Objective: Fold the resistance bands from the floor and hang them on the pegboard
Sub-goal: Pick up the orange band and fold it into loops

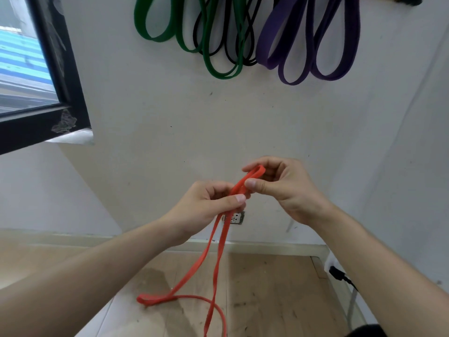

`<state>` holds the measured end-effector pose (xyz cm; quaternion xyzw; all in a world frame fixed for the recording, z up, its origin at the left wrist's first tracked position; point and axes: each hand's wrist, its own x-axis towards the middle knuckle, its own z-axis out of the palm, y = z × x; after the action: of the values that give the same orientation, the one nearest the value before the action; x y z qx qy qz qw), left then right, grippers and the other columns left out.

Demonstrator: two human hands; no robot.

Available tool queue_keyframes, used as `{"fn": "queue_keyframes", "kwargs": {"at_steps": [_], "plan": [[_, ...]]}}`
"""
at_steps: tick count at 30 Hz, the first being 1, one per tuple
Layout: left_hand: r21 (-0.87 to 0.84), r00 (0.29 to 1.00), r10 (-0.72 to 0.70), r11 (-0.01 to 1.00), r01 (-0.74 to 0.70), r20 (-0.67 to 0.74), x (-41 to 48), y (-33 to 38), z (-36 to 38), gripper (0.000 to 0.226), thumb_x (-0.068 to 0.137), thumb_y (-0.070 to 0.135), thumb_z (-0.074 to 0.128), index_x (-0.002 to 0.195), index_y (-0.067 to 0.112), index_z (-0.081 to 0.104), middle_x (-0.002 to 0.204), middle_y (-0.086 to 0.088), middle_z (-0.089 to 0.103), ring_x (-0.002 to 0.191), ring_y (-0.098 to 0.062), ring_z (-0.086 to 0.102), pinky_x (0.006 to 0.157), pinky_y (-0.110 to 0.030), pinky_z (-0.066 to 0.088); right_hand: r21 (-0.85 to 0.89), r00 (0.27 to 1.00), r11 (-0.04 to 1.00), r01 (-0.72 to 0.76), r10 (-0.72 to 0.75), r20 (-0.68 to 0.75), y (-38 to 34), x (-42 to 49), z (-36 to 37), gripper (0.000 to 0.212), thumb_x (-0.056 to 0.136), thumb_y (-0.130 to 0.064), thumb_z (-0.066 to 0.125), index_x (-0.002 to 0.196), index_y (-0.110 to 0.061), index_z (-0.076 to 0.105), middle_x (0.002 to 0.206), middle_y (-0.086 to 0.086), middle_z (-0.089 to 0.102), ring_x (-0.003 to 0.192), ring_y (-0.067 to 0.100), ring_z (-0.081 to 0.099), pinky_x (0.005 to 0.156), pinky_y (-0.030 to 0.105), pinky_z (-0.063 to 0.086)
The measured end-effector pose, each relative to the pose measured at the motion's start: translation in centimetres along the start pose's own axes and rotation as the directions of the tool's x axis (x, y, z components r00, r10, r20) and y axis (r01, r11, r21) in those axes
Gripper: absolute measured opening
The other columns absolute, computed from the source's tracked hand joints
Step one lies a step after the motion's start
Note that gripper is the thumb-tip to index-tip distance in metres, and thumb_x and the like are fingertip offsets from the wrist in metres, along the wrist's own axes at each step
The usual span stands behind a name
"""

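A long red resistance band [220,242] hangs from both my hands in front of the wall, and its lower loops trail on the wooden floor. My left hand [209,203] pinches the doubled strands between thumb and fingers. Just above it, my right hand [281,188] pinches the band's folded top loop. High on the wall hang folded bands: a wide green band [155,20], thin green bands [213,62], black bands [245,52] and purple bands [306,49]. The pegs that hold them are out of frame.
A black-framed window [48,93] is at the upper left. A wall socket [234,218] sits behind the band, low on the wall. At the right, a black plug with a cable [340,276] is near the floor corner. A pale baseboard [145,242] runs along the wooden floor.
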<state>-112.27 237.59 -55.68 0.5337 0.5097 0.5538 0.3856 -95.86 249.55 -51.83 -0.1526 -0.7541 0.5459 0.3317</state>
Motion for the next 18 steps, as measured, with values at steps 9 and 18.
{"fn": "queue_keyframes", "kwargs": {"at_steps": [9, 18], "plan": [[0.026, 0.996, 0.065, 0.998, -0.064, -0.052, -0.2, -0.5, 0.0, 0.016, 0.094, 0.006, 0.066, 0.108, 0.008, 0.073, 0.099, -0.011, 0.078, 0.094, -0.026, 0.075, 0.084, -0.032, 0.060, 0.052, 1.000, 0.998, 0.019, -0.017, -0.021, -0.7, -0.1, -0.7, 0.030, 0.069, -0.007, 0.078, 0.099, -0.006, 0.069, 0.077, 0.002, 0.072, 0.075, 0.015, 0.070, 0.072, 0.023, 0.056], [0.031, 0.983, 0.111, 0.994, -0.108, -0.148, 0.6, -0.4, 0.8, 0.005, 0.099, 0.004, 0.060, 0.103, 0.006, 0.059, 0.089, -0.012, 0.079, 0.090, -0.027, 0.077, 0.083, -0.036, 0.061, 0.130, 0.998, 0.991, 0.011, -0.004, -0.057, -0.6, -0.2, -0.6, 0.033, 0.067, -0.013, 0.080, 0.096, -0.001, 0.070, 0.072, 0.012, 0.072, 0.064, 0.023, 0.066, 0.067, 0.028, 0.054]]}}
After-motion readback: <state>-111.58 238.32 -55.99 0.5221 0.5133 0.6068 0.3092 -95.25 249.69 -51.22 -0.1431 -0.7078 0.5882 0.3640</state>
